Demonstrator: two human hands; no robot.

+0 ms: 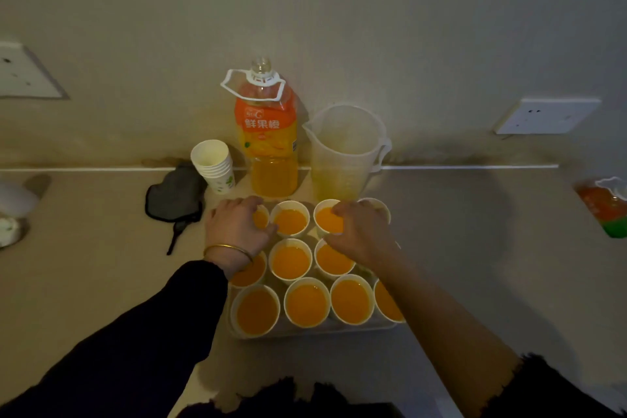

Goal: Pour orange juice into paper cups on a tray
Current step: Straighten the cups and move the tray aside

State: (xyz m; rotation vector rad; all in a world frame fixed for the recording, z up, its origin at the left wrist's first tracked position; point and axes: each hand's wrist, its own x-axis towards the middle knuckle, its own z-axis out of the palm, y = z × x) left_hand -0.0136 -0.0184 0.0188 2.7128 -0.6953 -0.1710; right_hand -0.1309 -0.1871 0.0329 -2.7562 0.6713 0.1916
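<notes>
left hand [237, 226] and right hand [359, 231] curl fingers round far-row juice-filled white paper cups [291, 220] on pale plastic tray [315, 332], probably straightening full rows.

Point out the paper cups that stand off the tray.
The nested stack of empty cups, left of the juice bottle and beside the dark cloth. Every other cup sits on the tray, and those in view hold orange juice.
</notes>
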